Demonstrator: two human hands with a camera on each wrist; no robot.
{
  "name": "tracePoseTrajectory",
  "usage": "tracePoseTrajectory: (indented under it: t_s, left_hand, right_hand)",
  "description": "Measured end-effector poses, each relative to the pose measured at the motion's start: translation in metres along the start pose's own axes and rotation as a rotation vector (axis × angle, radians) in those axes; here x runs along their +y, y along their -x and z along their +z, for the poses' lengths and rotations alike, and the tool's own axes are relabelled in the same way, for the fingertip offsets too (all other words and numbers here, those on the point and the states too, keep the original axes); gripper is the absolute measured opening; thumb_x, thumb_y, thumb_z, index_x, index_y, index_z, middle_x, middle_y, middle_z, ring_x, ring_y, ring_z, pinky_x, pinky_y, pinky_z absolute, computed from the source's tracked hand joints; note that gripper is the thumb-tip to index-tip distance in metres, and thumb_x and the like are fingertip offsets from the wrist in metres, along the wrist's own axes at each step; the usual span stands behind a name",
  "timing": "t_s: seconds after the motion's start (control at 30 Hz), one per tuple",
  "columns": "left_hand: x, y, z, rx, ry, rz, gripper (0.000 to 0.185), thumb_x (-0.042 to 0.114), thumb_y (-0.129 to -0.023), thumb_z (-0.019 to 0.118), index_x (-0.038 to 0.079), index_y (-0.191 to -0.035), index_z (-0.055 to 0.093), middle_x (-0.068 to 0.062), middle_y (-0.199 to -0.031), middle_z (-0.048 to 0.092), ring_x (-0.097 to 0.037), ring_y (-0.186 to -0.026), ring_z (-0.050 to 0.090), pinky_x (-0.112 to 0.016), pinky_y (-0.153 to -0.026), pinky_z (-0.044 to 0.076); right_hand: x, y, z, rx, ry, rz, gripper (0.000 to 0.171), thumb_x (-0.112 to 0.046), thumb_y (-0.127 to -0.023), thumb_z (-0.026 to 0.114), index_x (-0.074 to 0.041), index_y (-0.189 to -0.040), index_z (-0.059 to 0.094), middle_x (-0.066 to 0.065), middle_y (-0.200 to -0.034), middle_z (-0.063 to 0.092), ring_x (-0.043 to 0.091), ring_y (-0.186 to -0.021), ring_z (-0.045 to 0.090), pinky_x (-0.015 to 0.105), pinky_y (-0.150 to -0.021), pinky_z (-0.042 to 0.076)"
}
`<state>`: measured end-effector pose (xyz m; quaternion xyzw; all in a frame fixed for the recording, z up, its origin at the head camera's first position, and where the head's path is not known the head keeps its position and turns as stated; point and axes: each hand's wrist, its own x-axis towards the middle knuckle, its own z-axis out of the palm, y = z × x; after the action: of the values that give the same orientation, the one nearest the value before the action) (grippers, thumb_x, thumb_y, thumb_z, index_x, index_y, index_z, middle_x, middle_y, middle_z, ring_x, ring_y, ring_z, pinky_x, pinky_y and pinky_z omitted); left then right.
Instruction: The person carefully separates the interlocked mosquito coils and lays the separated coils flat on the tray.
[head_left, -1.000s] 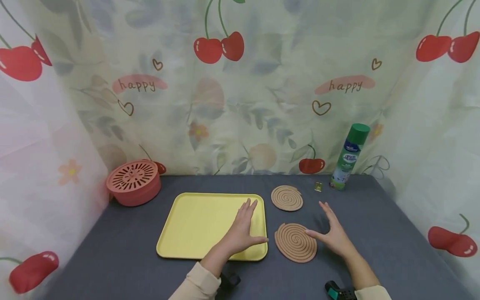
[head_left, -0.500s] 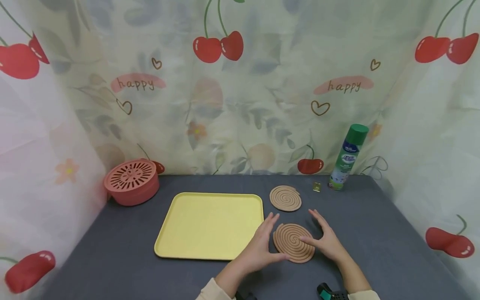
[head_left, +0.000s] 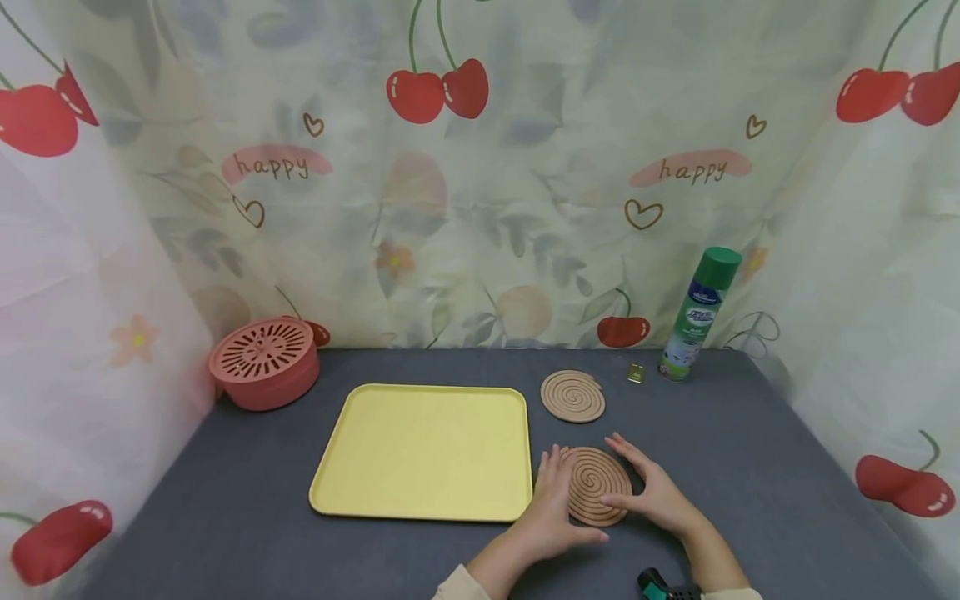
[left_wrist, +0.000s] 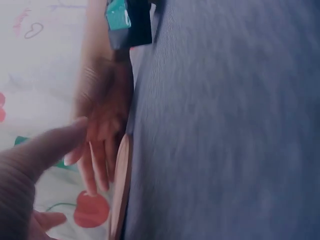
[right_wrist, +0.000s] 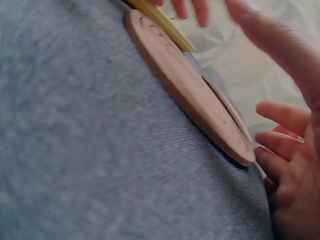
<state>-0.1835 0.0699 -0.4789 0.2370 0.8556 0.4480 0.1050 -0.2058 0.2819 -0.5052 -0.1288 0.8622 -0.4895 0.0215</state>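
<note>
A brown mosquito coil (head_left: 592,483) lies flat on the dark cloth, with a hand at either side of it. My left hand (head_left: 551,510) covers part of its left edge in the head view, fingers extended and thumb apart. On the other side, my right hand (head_left: 654,497) has its fingers spread along the right edge, the thumb over the near part of the coil. From the right wrist, the coil (right_wrist: 190,95) shows in profile, the right fingers (right_wrist: 280,145) close to its end. A second, paler mosquito coil (head_left: 572,397) lies farther back.
A yellow tray (head_left: 420,454) lies just left of the hands. At the back left stands a round pink slotted container (head_left: 264,367). A green-capped spray can (head_left: 699,317) and a small gold-coloured piece (head_left: 636,373) are at the back right, before a patterned curtain (head_left: 480,233).
My left hand has moved right, off the tray, to the left edge of the nearer mosquito coil. My right hand has come slightly left and nearer. The coils have stayed put.
</note>
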Motion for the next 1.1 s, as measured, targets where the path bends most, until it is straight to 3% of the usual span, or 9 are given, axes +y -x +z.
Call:
tracePoseTrajectory:
  t_s: [0.27, 0.4, 0.47, 0.6, 0.73, 0.87, 0.93, 1.0, 1.1]
  left_hand:
    - [-0.004, -0.004, 0.014, 0.019, -0.058, -0.04, 0.107, 0.033, -0.063, 0.086, 0.007, -0.146, 0.024, -0.019, -0.155, 0.011, -0.045, -0.141, 0.002, -0.059, -0.11, 0.017]
    - [-0.007, -0.005, 0.018, 0.041, -0.073, -0.045, 0.107, 0.033, -0.063, 0.086, 0.006, -0.146, 0.024, -0.018, -0.155, 0.009, -0.043, -0.142, 0.004, -0.057, -0.111, 0.018]
    - [-0.008, -0.006, 0.019, 0.052, -0.097, -0.048, 0.107, 0.033, -0.063, 0.086, 0.006, -0.146, 0.024, -0.019, -0.155, 0.008, -0.042, -0.142, 0.005, -0.055, -0.112, 0.019]
    - [-0.009, -0.008, 0.021, 0.081, -0.156, -0.047, 0.106, 0.035, -0.064, 0.085, 0.007, -0.146, 0.024, -0.021, -0.155, 0.009, -0.039, -0.142, 0.009, -0.051, -0.112, 0.022]
    - [-0.01, -0.01, 0.024, 0.112, -0.196, -0.04, 0.106, 0.039, -0.064, 0.084, 0.006, -0.145, 0.025, -0.021, -0.154, 0.013, -0.038, -0.142, 0.014, -0.048, -0.112, 0.024]
    - [-0.012, -0.012, 0.027, 0.137, -0.217, -0.032, 0.104, 0.04, -0.064, 0.084, 0.006, -0.145, 0.027, -0.02, -0.153, 0.018, -0.038, -0.141, 0.017, -0.047, -0.112, 0.025]
    - [-0.012, -0.013, 0.028, 0.144, -0.226, -0.03, 0.103, 0.041, -0.064, 0.083, 0.006, -0.144, 0.029, -0.02, -0.153, 0.019, -0.038, -0.141, 0.016, -0.047, -0.112, 0.024]
    - [-0.012, -0.014, 0.03, 0.152, -0.245, -0.027, 0.101, 0.042, -0.065, 0.083, 0.005, -0.143, 0.03, -0.021, -0.152, 0.021, -0.039, -0.141, 0.016, -0.048, -0.112, 0.023]
    - [-0.012, -0.014, 0.032, 0.163, -0.282, -0.028, 0.1, 0.045, -0.065, 0.081, 0.003, -0.142, 0.032, -0.021, -0.152, 0.023, -0.039, -0.141, 0.017, -0.047, -0.112, 0.023]
  right_hand:
    - [0.001, 0.003, -0.001, -0.033, 0.009, -0.039, 0.076, -0.02, -0.074, 0.077, -0.005, -0.139, 0.041, 0.022, -0.15, 0.027, 0.036, -0.141, 0.019, 0.065, -0.106, 0.01]
    - [0.003, 0.003, -0.002, -0.039, 0.015, -0.081, 0.075, -0.021, -0.075, 0.077, -0.004, -0.139, 0.042, 0.022, -0.147, 0.033, -0.005, -0.136, 0.023, 0.03, -0.117, 0.001]
    - [0.004, 0.003, -0.003, -0.049, -0.009, -0.091, 0.076, -0.021, -0.075, 0.077, -0.003, -0.139, 0.042, 0.023, -0.146, 0.034, -0.02, -0.126, 0.022, 0.008, -0.111, 0.0]
    - [0.004, 0.004, -0.006, -0.073, -0.033, -0.091, 0.075, -0.02, -0.075, 0.077, -0.001, -0.139, 0.041, 0.024, -0.146, 0.035, -0.023, -0.122, 0.023, -0.007, -0.093, 0.004]
    - [0.004, 0.004, -0.008, -0.098, 0.01, -0.081, 0.073, -0.022, -0.075, 0.077, -0.004, -0.138, 0.044, 0.021, -0.145, 0.037, -0.017, -0.126, 0.025, 0.0, -0.103, 0.006]
    - [0.005, 0.004, -0.008, -0.122, 0.03, -0.083, 0.074, -0.022, -0.075, 0.077, -0.004, -0.139, 0.043, 0.022, -0.146, 0.036, -0.016, -0.127, 0.021, 0.045, -0.116, 0.005]
    - [0.005, 0.004, -0.008, -0.127, 0.025, -0.08, 0.077, -0.023, -0.074, 0.077, -0.004, -0.139, 0.042, 0.022, -0.147, 0.033, -0.018, -0.126, 0.019, 0.053, -0.113, 0.003]
    - [0.005, 0.004, -0.008, -0.129, 0.02, -0.072, 0.08, -0.024, -0.073, 0.078, -0.002, -0.14, 0.04, 0.023, -0.148, 0.03, -0.016, -0.127, 0.016, 0.032, -0.118, 0.002]
    - [0.006, 0.004, -0.007, -0.123, 0.038, -0.058, 0.083, -0.027, -0.072, 0.078, -0.002, -0.141, 0.039, 0.022, -0.149, 0.029, 0.003, -0.139, 0.017, -0.002, -0.101, 0.002]
